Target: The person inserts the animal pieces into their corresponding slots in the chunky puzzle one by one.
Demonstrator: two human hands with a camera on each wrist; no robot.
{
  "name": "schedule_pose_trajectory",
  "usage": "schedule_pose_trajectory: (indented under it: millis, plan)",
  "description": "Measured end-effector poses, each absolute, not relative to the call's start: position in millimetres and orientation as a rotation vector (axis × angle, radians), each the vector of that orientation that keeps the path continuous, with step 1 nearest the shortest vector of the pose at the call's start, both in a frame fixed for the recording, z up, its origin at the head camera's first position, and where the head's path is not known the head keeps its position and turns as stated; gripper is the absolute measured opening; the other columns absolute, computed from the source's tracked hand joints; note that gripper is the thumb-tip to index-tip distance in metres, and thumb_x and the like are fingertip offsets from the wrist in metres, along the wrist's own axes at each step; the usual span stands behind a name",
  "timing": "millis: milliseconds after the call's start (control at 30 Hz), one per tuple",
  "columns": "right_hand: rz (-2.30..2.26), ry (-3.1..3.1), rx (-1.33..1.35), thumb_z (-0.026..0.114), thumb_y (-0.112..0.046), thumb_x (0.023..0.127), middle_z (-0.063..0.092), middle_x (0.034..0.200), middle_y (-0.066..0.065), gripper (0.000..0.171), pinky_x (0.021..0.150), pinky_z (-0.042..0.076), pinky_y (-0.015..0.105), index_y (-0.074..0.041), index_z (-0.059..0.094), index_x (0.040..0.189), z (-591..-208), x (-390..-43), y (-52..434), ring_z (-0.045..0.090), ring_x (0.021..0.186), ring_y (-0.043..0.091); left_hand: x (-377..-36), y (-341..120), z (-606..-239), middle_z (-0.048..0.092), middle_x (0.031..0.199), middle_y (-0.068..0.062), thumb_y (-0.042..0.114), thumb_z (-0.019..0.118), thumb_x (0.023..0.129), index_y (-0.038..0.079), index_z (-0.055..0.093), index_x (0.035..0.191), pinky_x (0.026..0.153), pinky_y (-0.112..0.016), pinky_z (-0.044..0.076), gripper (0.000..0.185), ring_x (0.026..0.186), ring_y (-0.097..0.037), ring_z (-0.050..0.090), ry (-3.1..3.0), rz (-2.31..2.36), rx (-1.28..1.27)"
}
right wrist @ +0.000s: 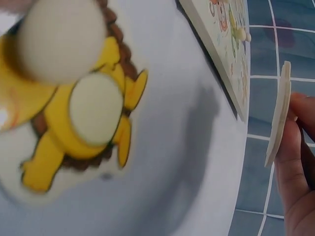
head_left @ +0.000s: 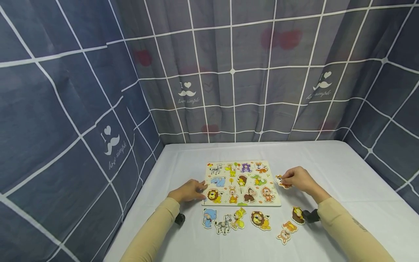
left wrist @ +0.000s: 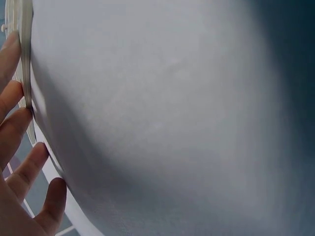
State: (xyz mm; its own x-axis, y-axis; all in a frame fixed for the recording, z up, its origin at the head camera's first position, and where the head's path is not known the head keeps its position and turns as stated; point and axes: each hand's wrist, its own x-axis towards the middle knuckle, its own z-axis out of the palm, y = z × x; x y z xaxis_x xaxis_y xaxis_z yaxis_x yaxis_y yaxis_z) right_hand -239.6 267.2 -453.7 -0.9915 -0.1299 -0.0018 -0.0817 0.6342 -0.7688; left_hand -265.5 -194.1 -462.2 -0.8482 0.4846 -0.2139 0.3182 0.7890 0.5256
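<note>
A wooden animal puzzle board (head_left: 241, 206) lies flat on the table. My left hand (head_left: 189, 190) touches its left edge, fingers spread and slightly bent along the side; in the left wrist view the fingertips (left wrist: 22, 118) meet that edge. Just right of the board, my right hand (head_left: 300, 179) pinches a tiger puzzle piece (head_left: 279, 178) by its back or knob; the grip point is hidden. Seen from the right wrist, the tiger piece (right wrist: 279, 123) stands edge-on, raised off the table. Below that hand lies a hedgehog piece (head_left: 297, 214), large and blurred in the right wrist view.
In front of the board lie an elephant piece (head_left: 208, 219), a zebra piece (head_left: 223, 225), a giraffe piece (head_left: 238, 219), a lion piece (head_left: 260, 221) and a kangaroo piece (head_left: 287, 233). A white cloth (head_left: 183, 156) covers the table. Gridded curtains (head_left: 252, 87) hang behind and at both sides.
</note>
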Motion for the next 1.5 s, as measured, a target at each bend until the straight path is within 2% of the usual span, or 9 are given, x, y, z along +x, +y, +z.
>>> schedule_pose_trajectory:
  millis: [833, 1500]
  plan:
    - [-1.326, 2.807, -0.174, 0.073, -0.002, 0.086, 0.075, 0.075, 0.006, 0.006, 0.062, 0.058, 0.036, 0.003, 0.075, 0.089, -455.7, -257.6, 252.6, 0.066, 0.065, 0.012, -263.4, -192.2, -462.3, 0.045, 0.154, -0.004, 0.029, 0.079, 0.085, 0.011, 0.059, 0.137, 0.122, -0.05, 0.03, 0.059, 0.144, -0.034, 0.04, 2.653, 0.681, 0.576]
    - [-1.356, 2.795, -0.091, 0.072, 0.0, 0.085, 0.075, 0.077, 0.008, 0.009, 0.062, 0.057, 0.03, 0.006, 0.074, 0.091, -456.2, -276.9, 238.5, 0.065, 0.065, 0.011, -264.0, -191.0, -462.9, 0.044, 0.154, -0.006, 0.029, 0.079, 0.085, 0.01, 0.059, 0.137, 0.122, -0.05, 0.03, 0.059, 0.146, -0.035, 0.039, 2.649, 0.667, 0.588]
